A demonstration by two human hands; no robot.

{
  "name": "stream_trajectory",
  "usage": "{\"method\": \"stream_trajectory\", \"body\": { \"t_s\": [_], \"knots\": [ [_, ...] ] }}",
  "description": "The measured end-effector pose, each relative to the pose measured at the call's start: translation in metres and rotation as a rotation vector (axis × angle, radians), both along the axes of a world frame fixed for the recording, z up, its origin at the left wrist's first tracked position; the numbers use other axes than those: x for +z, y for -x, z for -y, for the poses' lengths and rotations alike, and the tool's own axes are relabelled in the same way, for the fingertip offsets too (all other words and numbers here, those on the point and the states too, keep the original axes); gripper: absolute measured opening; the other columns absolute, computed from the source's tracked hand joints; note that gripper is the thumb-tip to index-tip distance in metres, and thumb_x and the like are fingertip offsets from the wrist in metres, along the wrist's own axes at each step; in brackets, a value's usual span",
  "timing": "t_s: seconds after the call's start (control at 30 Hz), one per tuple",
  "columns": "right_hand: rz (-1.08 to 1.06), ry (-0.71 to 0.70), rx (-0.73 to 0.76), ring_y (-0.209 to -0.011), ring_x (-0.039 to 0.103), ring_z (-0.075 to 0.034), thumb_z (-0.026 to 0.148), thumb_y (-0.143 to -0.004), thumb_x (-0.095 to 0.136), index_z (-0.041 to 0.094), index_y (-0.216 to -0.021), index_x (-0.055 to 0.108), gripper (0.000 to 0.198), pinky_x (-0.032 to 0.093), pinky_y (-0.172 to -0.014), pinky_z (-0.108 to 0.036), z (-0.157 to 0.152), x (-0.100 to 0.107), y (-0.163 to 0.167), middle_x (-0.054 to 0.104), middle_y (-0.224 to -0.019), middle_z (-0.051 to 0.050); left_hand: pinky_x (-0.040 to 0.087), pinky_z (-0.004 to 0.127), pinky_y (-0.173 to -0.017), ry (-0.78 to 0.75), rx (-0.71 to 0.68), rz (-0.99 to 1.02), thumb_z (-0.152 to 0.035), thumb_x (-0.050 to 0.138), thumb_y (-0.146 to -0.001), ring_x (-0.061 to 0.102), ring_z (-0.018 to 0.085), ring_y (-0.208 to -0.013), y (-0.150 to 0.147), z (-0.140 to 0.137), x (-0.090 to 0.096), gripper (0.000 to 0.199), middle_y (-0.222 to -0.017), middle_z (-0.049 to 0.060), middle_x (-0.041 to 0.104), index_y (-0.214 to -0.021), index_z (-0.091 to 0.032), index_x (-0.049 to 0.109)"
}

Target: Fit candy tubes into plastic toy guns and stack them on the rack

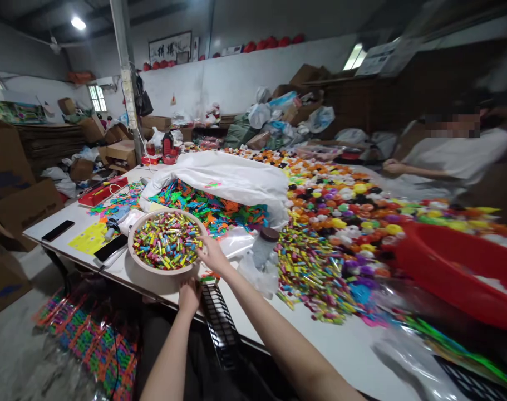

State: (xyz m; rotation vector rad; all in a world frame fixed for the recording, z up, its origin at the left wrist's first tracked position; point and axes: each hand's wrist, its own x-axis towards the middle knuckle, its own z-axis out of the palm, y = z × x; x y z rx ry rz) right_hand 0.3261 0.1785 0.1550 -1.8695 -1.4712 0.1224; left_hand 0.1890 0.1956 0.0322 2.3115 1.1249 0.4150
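A pale round basin (132, 253) stands at the table's front edge, full of small shiny cylinders (165, 239) in yellow, red, pink and blue. My right hand (213, 256) reaches to the basin's right rim, its fingers bent over the cylinders there; what they pinch is too small to make out. Lower down, my left hand (189, 297) is at the table edge just below the basin, fingers curled. Anything inside it is hidden. Close to its right are some small orange pieces (210, 275) and a black lattice rack (220, 317) that slants down off the edge.
Behind the basin a white sack (232, 172) spills flat coloured pieces (190, 200). More cylinders (307, 267) and round coloured pieces (340, 206) cover the right side. A lidded jar (265, 245), phones (111, 248) and a red tub (453, 267) stand about. A person (457, 150) sits opposite.
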Motion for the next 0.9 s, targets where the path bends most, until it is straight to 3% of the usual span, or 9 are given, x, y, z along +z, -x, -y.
{"method": "stream_trajectory", "body": {
  "t_s": [0.1,0.17,0.33,0.57,0.73,0.9],
  "knots": [
    [0.238,0.274,0.085,-0.12,0.047,-0.028,0.027,-0.08,0.057,0.014,-0.128,0.054,0.05,0.036,-0.102,-0.041,-0.018,0.007,0.024,0.052,-0.132,-0.014,0.037,0.034,-0.099,-0.032,-0.006,0.005,-0.027,0.051,-0.088,0.055,0.023,-0.109,-0.001,0.0,-0.003,0.02,-0.107,0.008,0.063,-0.105,-0.016,0.056],
    [0.276,0.348,0.123,-0.117,0.048,-0.029,0.025,-0.079,0.06,0.013,-0.125,0.057,0.048,0.034,-0.102,-0.041,-0.023,0.006,0.031,0.057,-0.124,-0.014,0.037,0.035,-0.099,-0.045,-0.001,0.003,-0.026,0.052,-0.088,0.055,0.022,-0.109,-0.001,0.0,-0.004,0.019,-0.106,0.008,0.063,-0.103,-0.016,0.056],
    [0.286,0.38,0.174,-0.114,0.049,-0.025,0.021,-0.079,0.062,0.012,-0.115,0.064,0.036,0.036,-0.099,-0.034,-0.028,0.004,0.031,0.061,-0.115,-0.013,0.039,0.034,-0.097,-0.069,0.013,-0.001,-0.025,0.052,-0.088,0.057,0.022,-0.105,-0.001,0.003,0.0,0.015,-0.102,0.009,0.063,-0.099,-0.015,0.057],
    [0.244,0.407,0.116,-0.102,0.058,-0.02,0.017,-0.085,0.053,0.013,-0.099,0.066,0.02,0.041,-0.087,-0.027,-0.029,0.005,0.03,0.065,-0.105,-0.011,0.039,0.032,-0.096,-0.089,0.004,-0.014,-0.023,0.052,-0.087,0.057,0.021,-0.105,0.002,0.005,0.004,0.015,-0.103,0.007,0.063,-0.1,-0.017,0.056],
    [0.212,0.484,0.065,-0.097,0.061,-0.025,0.033,-0.076,0.068,0.015,-0.093,0.069,0.024,0.045,-0.076,-0.029,-0.024,0.011,0.036,0.067,-0.1,-0.014,0.038,0.035,-0.098,-0.084,-0.001,-0.047,-0.024,0.048,-0.089,0.056,0.023,-0.108,-0.001,0.003,0.002,0.018,-0.107,0.009,0.063,-0.103,-0.016,0.055],
    [0.154,0.477,0.038,-0.092,0.062,-0.023,0.019,-0.072,0.066,0.018,-0.082,0.072,0.011,0.045,-0.074,-0.027,-0.027,0.013,0.037,0.068,-0.092,-0.009,0.037,0.037,-0.099,-0.074,0.01,-0.082,-0.023,0.046,-0.089,0.056,0.023,-0.108,-0.004,0.002,-0.001,0.019,-0.108,0.01,0.063,-0.104,-0.015,0.055]
  ]
}}
